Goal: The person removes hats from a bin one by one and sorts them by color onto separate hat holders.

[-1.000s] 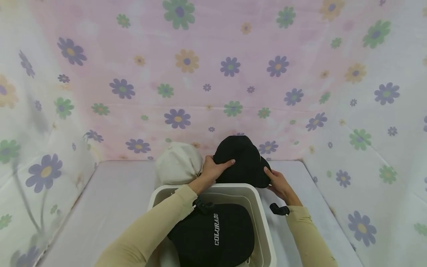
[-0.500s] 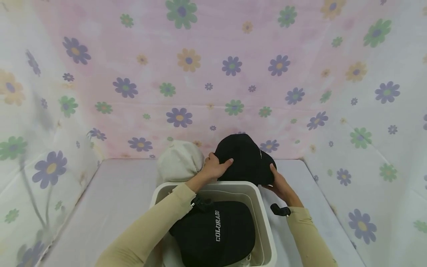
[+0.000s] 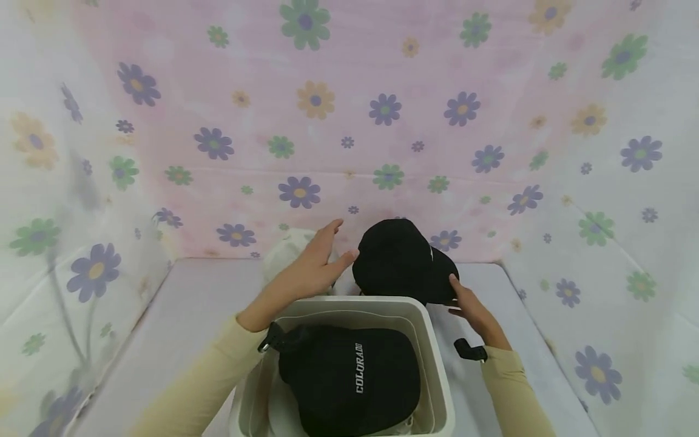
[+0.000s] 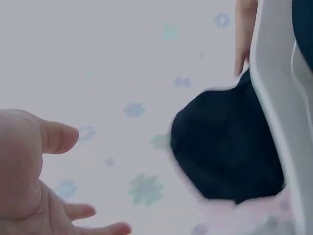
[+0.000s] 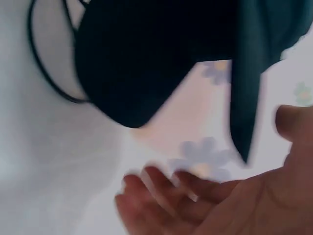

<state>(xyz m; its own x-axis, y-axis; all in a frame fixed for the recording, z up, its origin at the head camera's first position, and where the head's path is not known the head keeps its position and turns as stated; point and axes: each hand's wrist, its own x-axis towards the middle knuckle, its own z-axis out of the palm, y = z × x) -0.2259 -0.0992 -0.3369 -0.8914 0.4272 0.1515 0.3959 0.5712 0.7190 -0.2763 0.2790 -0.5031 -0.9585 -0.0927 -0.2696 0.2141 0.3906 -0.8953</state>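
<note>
A black cap (image 3: 390, 261) rests behind the bin, brim to the right. My left hand (image 3: 306, 267) is apart from it, over the bin's far left corner, its thumb and fingers spread. In the left wrist view this hand (image 4: 29, 176) holds nothing, and the cap (image 4: 225, 142) is off to its right. My right hand (image 3: 475, 309) is beside the brim. The right wrist view shows its fingers (image 5: 156, 196) loosely bent and the thumb off the brim (image 5: 245, 112). A white cloth cap (image 3: 283, 250) is partly hidden behind my left hand.
A cream plastic bin (image 3: 355, 300) stands in front, holding a black cap lettered COLORADO (image 3: 349, 376) over paler things. Flowered cloth (image 3: 349, 91) hangs at the back and sides. Black cord loops (image 5: 41, 73) hang near the rear cap in the right wrist view.
My left hand has let go of the rear black cap and moved left, fingers opening. My right hand has eased off the brim, and the cap has shifted slightly right.
</note>
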